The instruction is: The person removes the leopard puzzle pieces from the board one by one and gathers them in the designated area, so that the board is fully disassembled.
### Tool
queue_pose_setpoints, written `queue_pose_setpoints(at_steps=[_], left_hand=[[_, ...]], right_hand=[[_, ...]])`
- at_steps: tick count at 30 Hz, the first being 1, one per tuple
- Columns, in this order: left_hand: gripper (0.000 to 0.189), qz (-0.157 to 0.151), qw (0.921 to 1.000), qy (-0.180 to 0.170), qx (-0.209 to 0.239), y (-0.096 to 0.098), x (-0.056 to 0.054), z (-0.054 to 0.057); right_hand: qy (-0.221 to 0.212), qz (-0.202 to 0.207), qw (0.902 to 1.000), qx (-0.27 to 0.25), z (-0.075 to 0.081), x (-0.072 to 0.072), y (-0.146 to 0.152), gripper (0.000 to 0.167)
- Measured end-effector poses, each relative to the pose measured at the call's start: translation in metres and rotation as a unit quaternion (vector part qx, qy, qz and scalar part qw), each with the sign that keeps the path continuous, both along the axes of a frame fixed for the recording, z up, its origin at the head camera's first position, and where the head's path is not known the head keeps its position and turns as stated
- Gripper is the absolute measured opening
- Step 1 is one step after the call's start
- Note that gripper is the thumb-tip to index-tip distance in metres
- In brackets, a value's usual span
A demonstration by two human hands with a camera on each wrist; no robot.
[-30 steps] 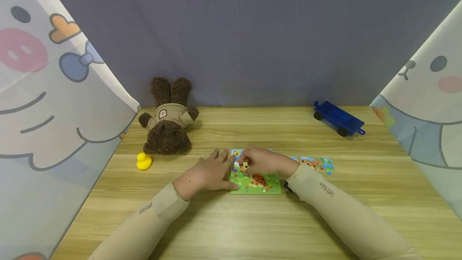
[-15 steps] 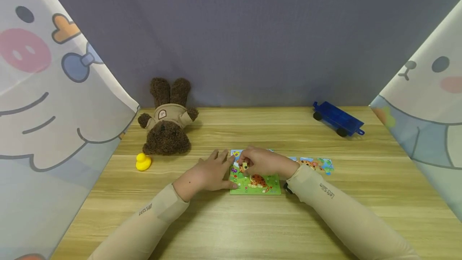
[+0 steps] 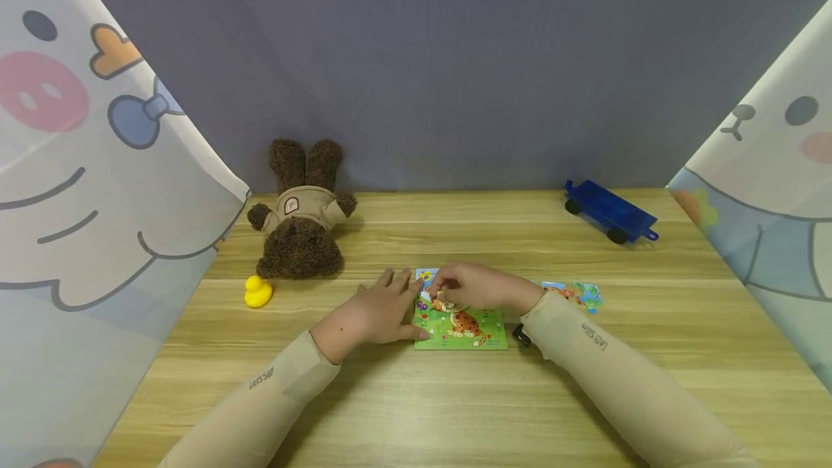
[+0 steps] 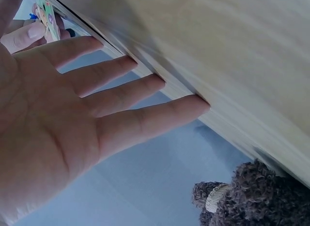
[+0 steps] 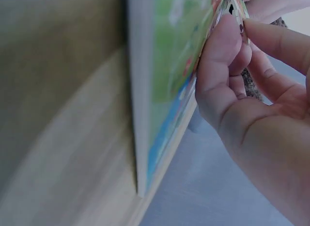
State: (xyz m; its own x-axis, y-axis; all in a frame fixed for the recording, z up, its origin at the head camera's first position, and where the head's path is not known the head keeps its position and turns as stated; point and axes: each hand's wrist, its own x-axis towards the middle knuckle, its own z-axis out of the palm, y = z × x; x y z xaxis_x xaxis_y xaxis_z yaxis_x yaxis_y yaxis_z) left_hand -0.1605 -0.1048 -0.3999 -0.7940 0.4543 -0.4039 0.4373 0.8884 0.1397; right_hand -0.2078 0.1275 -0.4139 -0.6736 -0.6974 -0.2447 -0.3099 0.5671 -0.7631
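A flat jigsaw puzzle board [image 3: 455, 341] with a spotted-cat picture on green lies mid-table in the head view. My left hand [image 3: 382, 310] rests at its left edge, fingers spread and straight, thumb over the lower left corner. The left wrist view shows those fingertips [image 4: 202, 105] down at the table. Over the board's upper left part, my right hand [image 3: 477, 286] pinches a small puzzle piece [image 5: 239, 15] between thumb and fingertips. The piece stands tilted up from the board in the right wrist view. Part of the board's top is hidden under the right hand.
Several loose puzzle pieces [image 3: 578, 296] lie right of the board, partly behind the right forearm. A small black object [image 3: 522, 335] sits beside the right sleeve. Farther back are a brown plush toy [image 3: 302, 244], a yellow rubber duck [image 3: 258, 292] and a blue toy wagon [image 3: 611, 209].
The puzzle piece in my right fingers has tipped lower toward the board, and the right hand and forearm have shifted slightly right. My left hand has stayed in place.
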Motion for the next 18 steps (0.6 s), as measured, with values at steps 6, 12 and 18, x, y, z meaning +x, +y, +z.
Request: queue_pose_setpoints(at_steps=[6, 12, 18], left_hand=[[0.103, -0.003, 1.0, 0.007, -0.002, 0.0022, 0.0004, 0.0003], [0.103, 0.003, 1.0, 0.008, -0.001, 0.0023, -0.0001, 0.0009], [0.103, 0.002, 1.0, 0.006, 0.001, 0.0015, 0.0002, 0.0002]], right_hand=[[-0.037, -0.011, 0.9991, -0.02, -0.0016, -0.0023, 0.0047, 0.017], [-0.059, -0.038, 0.9972, -0.024, 0.0012, -0.0028, 0.0018, 0.018], [-0.078, -0.052, 0.9952, -0.028, -0.0026, -0.006, 0.0017, 0.022]])
